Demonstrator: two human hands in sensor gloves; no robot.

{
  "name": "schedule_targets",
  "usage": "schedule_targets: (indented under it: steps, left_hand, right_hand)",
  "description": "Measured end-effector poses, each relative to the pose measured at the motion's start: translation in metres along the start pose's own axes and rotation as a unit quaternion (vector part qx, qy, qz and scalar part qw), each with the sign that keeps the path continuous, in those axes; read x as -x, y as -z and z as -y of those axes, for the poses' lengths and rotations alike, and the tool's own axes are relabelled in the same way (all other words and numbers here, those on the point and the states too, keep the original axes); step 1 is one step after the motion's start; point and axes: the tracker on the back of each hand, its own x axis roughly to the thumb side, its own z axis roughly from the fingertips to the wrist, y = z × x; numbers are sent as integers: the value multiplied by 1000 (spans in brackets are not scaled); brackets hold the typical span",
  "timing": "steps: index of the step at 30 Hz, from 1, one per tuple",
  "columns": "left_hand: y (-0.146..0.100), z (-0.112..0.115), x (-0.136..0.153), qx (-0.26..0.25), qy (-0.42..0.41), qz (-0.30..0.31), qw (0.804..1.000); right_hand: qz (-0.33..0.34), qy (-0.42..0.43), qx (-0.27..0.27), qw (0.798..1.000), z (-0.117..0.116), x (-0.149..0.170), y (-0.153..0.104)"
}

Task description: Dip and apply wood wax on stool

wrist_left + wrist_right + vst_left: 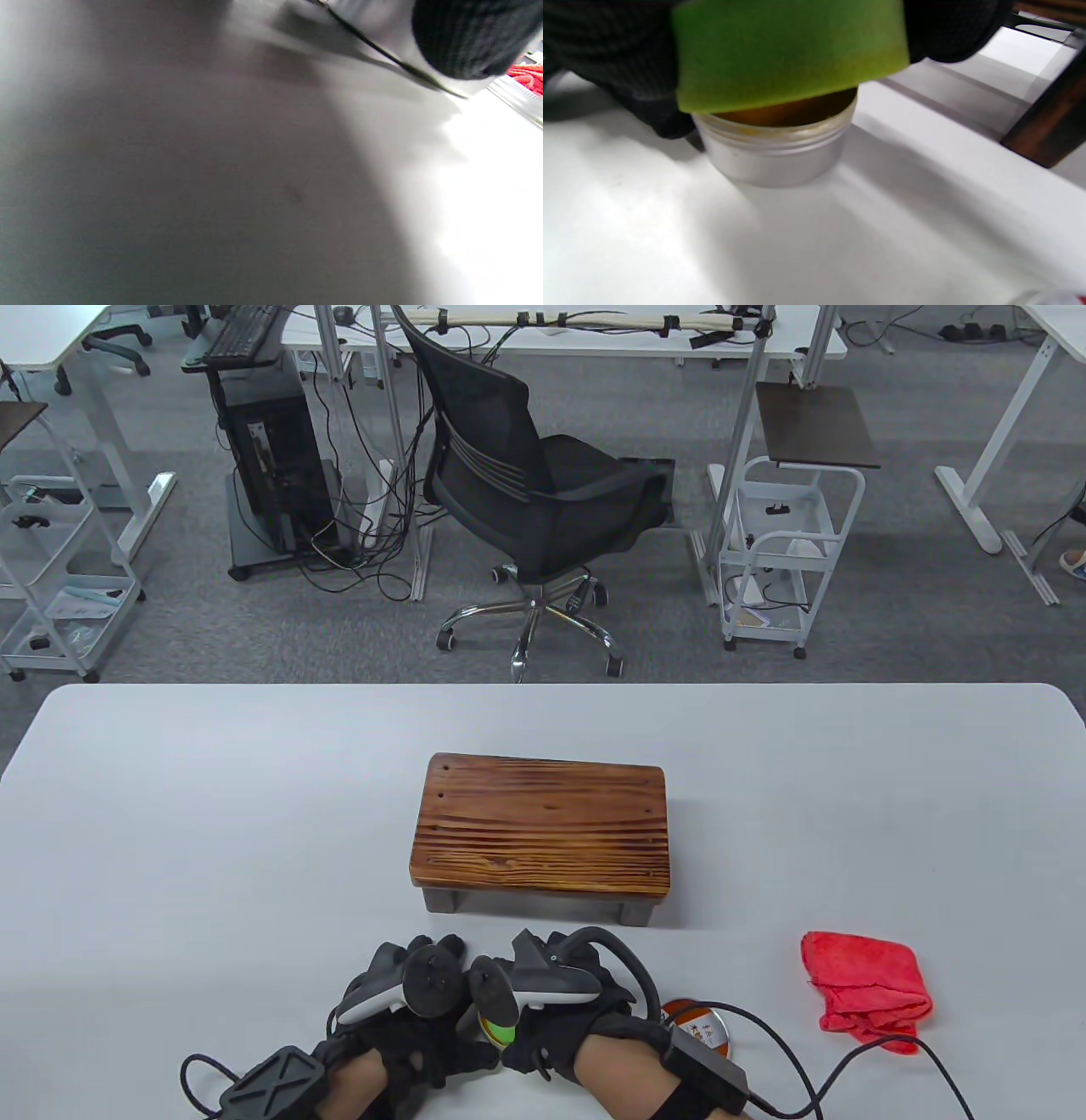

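Note:
The wooden stool (543, 823) stands mid-table, and its dark leg (1048, 123) shows in the right wrist view. Both hands meet at the front edge below it. My right hand (551, 1035) pinches a green sponge (789, 55), which sits on the rim of the open silver wax tin (774, 152), over the amber wax (797, 112). My left hand (424, 1052) lies against the tin's left side, with a gloved finger (666, 123) curled against its wall. In the table view the trackers hide the tin and only a bit of the sponge (496, 1028) shows.
The tin's lid (708, 1027) lies label-up just right of my right wrist. A crumpled red cloth (865, 988) sits further right. Glove cables trail along the front edge. Beyond the table's far edge stand an office chair (534, 500) and carts.

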Motion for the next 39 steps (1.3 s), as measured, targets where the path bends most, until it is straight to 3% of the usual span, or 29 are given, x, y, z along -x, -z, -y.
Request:
schedule_targets:
  steps: [20, 30, 35, 39]
  left_hand:
    - [0, 1, 0, 3, 2, -1, 1000]
    - [-13, -8, 8, -16, -17, -2, 1000]
    - [-42, -41, 20, -92, -41, -3, 995]
    - [-60, -67, 34, -177, -98, -39, 979]
  right_hand:
    - [18, 100, 45, 994, -13, 18, -6]
    - [5, 154, 100, 983, 6, 49, -32]
    - [-20, 172, 127, 977, 27, 85, -50]
    - [-55, 184, 142, 971, 40, 119, -56]
